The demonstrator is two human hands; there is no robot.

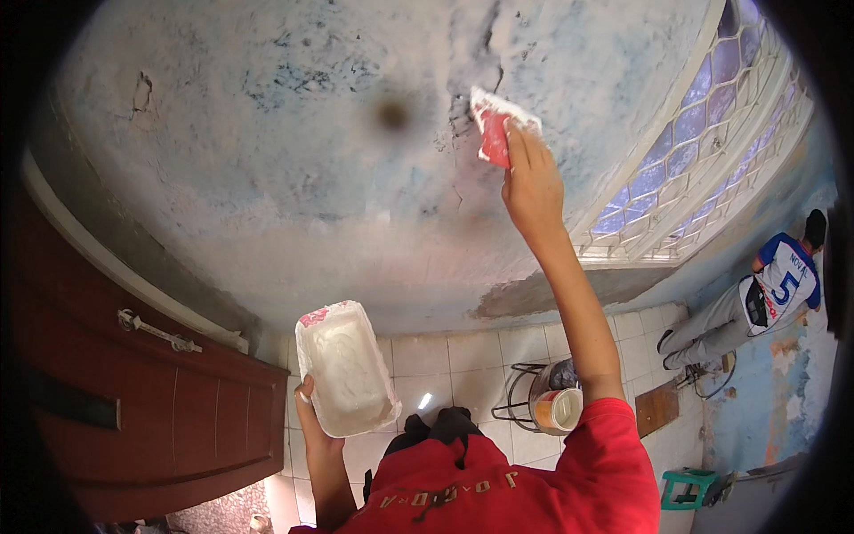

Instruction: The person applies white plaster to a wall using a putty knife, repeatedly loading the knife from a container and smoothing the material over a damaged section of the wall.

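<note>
One left hand (313, 418) is gripping one white tray (377, 360) by its left side, pale paste (342, 360) inside. Ahead and rightward, one right hand (534, 182) is grasping one red scraper (495, 138), its smeared edge lying at one patchy wall (267, 169) just beyond the hand. One grilled window (680, 151) is standing right of that hand; one co-worker (778, 289) is standing farther right.

you are wearing a red shirt (543, 503) with short right sleeve (605, 449), pale gold letters (456, 493) across the chest, and black clothing (449, 422) below.
</note>
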